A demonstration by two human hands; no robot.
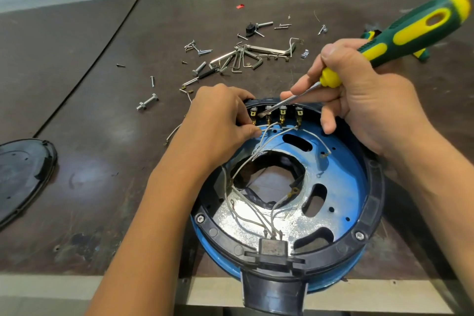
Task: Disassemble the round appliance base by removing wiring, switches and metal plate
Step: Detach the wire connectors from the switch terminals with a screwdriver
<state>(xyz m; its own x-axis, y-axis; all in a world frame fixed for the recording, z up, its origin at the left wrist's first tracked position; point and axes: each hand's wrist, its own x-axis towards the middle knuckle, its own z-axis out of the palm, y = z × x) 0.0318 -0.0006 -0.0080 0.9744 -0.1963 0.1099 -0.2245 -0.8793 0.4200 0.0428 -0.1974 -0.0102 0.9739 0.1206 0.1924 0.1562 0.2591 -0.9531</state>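
Base [375,187] of round appliance, open side up, near the table [102,110] edge. My right hand [366,100] grips the screwdriver [410,31], shaft slanting down-left to the switches [283,111] on the far rim; my left hand [218,115], nearer them, pinches a white wire [268,128] just beside the tip.

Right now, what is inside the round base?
White wires, a metal plate, four switches at the far rim and a black block at the near rim. The left hand hides the far-left part.
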